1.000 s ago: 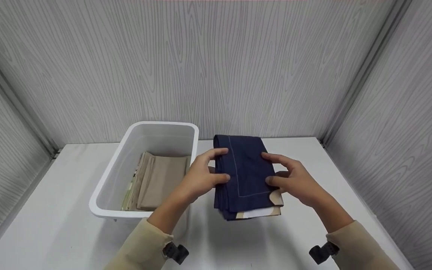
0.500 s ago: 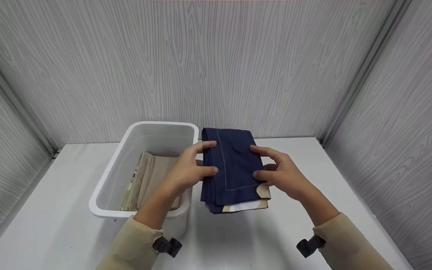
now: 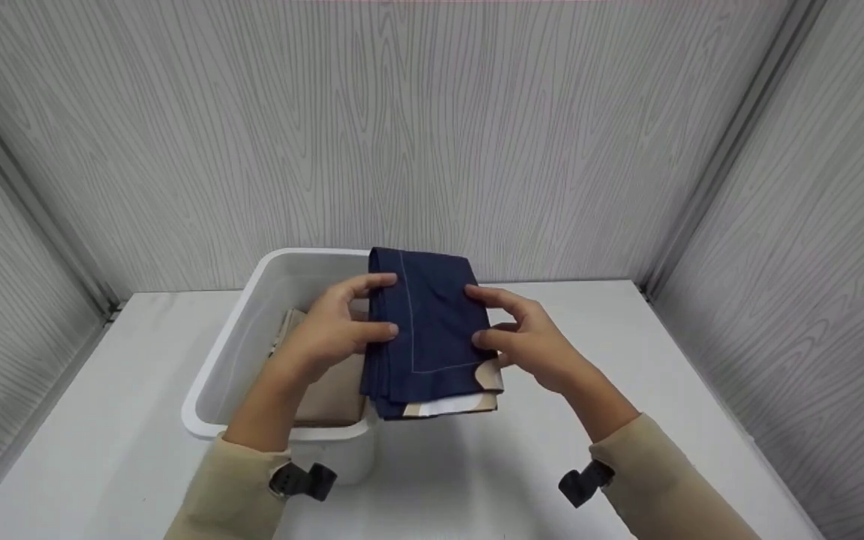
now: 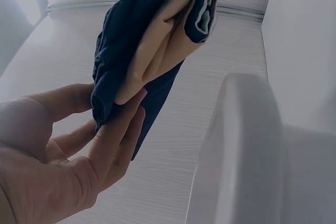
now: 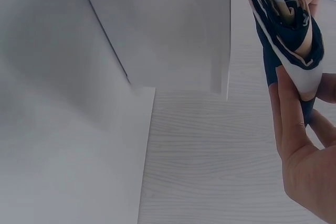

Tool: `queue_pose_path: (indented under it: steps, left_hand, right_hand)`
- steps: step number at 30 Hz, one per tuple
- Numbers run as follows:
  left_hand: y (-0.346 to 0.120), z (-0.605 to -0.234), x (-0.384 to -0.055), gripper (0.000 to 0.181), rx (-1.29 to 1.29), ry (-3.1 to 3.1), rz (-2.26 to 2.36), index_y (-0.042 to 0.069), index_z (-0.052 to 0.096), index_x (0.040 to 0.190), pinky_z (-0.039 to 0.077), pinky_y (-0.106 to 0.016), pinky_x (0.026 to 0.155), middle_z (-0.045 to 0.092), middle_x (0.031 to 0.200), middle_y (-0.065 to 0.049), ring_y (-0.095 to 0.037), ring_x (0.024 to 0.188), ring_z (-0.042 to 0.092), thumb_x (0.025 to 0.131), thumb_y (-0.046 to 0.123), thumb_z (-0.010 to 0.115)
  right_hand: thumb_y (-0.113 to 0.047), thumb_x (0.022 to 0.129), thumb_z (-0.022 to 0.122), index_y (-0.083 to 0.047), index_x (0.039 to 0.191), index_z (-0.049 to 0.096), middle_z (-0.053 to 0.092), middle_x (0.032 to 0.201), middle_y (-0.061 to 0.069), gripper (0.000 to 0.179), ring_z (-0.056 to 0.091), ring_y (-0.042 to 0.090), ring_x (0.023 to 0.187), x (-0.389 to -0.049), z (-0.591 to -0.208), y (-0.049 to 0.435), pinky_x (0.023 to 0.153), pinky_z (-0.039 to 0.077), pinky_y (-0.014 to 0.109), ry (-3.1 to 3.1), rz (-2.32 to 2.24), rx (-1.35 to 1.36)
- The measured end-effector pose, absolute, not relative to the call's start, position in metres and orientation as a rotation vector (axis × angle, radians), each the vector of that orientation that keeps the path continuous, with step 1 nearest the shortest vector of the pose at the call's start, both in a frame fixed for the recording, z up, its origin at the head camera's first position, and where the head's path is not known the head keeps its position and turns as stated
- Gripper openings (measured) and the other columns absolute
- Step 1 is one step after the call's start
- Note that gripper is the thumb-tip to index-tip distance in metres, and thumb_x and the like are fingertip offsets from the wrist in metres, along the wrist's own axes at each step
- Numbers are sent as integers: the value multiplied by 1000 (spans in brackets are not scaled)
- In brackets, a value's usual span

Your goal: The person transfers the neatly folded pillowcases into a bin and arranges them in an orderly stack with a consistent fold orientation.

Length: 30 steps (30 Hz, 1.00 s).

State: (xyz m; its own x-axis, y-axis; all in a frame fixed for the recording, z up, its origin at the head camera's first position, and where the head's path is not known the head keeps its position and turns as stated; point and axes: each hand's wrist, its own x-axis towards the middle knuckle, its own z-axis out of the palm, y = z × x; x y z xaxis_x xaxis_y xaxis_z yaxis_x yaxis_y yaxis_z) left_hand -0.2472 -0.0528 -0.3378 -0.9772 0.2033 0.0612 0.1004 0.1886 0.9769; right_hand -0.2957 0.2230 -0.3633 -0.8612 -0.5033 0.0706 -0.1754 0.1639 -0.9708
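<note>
A folded navy cloth (image 3: 439, 322) with a pale stitched line and a tan-and-white print at its lower edge is held up in both hands. My left hand (image 3: 327, 330) grips its left edge, thumb and index finger on the front face. On the right edge my right hand (image 3: 529, 337) pinches it the same way, other fingers behind. Rolled layers of navy, tan and white show at the end of the cloth (image 5: 286, 30) in the right wrist view. The cloth overlaps the right rim of a white plastic bin (image 3: 203, 375) in the head view, hiding part of it.
Inside the bin lie folded beige cloths (image 3: 334, 390), partly hidden by my left arm. The bin stands on a white table (image 3: 589, 450) with grey wood-grain panels (image 3: 432, 127) behind and at both sides.
Both hands have carried the navy cloth leftward and slightly up, from beside the bin to over its right rim. The grip looks the same, and the bin has stayed in place.
</note>
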Motion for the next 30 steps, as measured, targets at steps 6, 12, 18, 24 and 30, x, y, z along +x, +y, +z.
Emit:
queue_pose_path:
  steps: [6, 12, 18, 24, 30]
  left_hand:
    - [-74, -334, -246, 68, 314, 2383, 1899, 6, 41, 150, 59, -34, 78, 38, 145, -21, -27, 103, 65, 88, -6, 67]
    - [-87, -333, -245, 68, 287, 2416, 1888, 7, 41, 150, 59, -36, 80, 38, 145, -20, -29, 107, 64, 88, -5, 67]
    - [-96, -335, -246, 69, 280, 2447, 1891, 7, 40, 151, 59, -37, 81, 37, 146, -20, -31, 107, 64, 88, -7, 66]
    - [-103, -338, -245, 70, 248, 2439, 1909, 5, 37, 152, 58, -36, 83, 36, 146, -21, -34, 114, 61, 88, -9, 63]
    - [-108, -338, -246, 70, 227, 2488, 1890, 5, 37, 152, 58, -37, 85, 36, 146, -23, -38, 120, 58, 88, -8, 63]
  right_hand:
    - [-2, 88, 65, -19, 149, 48, 40, 150, 7, 65, 62, 31, 115, -298, -363, 204, 75, 60, 42, 2109, -1772, -690]
    - [-2, 87, 65, -20, 148, 48, 41, 148, 6, 65, 63, 31, 114, -300, -361, 190, 76, 60, 43, 2080, -1777, -700]
    - [-1, 86, 64, -21, 148, 48, 42, 147, 5, 67, 63, 31, 115, -302, -362, 180, 78, 60, 43, 2071, -1780, -701]
    - [1, 85, 63, -18, 149, 46, 41, 150, 7, 69, 64, 30, 111, -301, -363, 169, 77, 60, 41, 2044, -1773, -715]
    - [2, 85, 63, -18, 149, 47, 41, 149, 7, 68, 63, 31, 112, -304, -360, 160, 76, 61, 42, 2046, -1766, -709]
